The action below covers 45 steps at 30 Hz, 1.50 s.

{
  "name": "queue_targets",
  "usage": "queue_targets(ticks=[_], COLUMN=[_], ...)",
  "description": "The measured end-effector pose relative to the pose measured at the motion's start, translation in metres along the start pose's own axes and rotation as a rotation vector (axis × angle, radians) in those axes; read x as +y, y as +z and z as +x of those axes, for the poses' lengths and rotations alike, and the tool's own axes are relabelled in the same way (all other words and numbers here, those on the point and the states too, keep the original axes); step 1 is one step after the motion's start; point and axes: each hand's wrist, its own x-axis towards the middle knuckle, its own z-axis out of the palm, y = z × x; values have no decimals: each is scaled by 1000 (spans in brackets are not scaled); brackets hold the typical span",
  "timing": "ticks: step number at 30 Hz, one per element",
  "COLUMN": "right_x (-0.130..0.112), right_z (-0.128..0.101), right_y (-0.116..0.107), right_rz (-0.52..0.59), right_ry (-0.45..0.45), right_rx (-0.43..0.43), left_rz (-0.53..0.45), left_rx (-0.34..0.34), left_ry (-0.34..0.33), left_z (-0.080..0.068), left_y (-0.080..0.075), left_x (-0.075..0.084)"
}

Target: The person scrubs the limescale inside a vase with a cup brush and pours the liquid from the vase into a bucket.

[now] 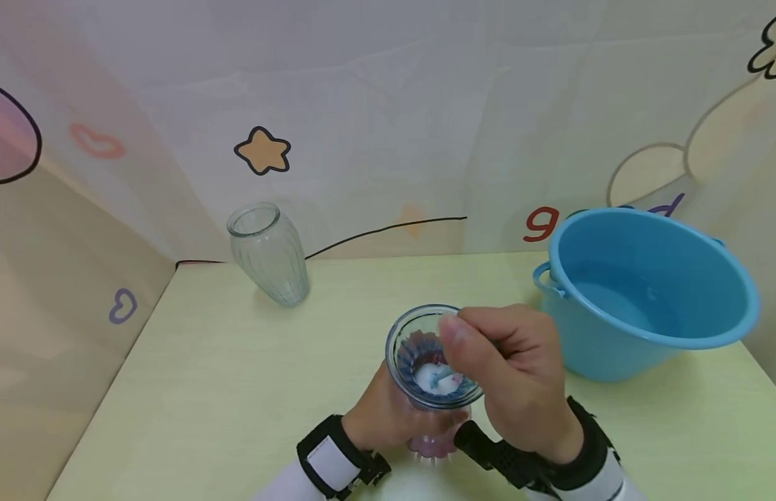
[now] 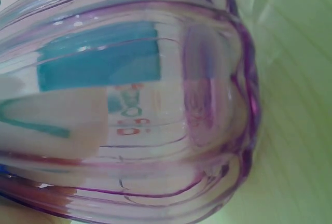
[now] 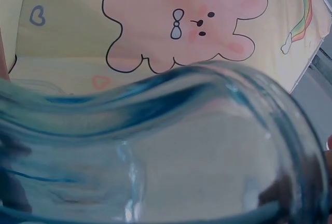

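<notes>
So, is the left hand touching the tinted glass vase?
Touching. The head view shows the left hand wrapped around the body of the tinted vase.

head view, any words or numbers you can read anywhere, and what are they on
"g": a red letter or digit printed on the wall backdrop, just left of the blue basin; it could also be a "9".
More letters follow it, but the basin's rim hides them; only dark and purple tips show.
In the left wrist view, red and teal characters show through the tinted glass vase, warped and unreadable.
The clear vase and the table carry no text.
</notes>
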Motion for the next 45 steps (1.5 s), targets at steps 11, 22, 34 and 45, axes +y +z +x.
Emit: queue_targets(ticks=[11, 22, 34, 45], right_x=[-10, -11, -8, -14], right_z=[7, 8, 7, 6], right_y=[4, 7, 9, 1], right_rz=[-102, -107, -90, -18], right_ry=[271, 325, 313, 245], right_rx=[-178, -250, -224, -187], left_rz=[16, 29, 14, 1], left_rx=[-36, -26, -18, -4], left_ry=[33, 20, 45, 15], left_z=[1, 0, -1, -5], left_y=[-1, -2, -2, -1], left_x=[1, 0, -1, 0])
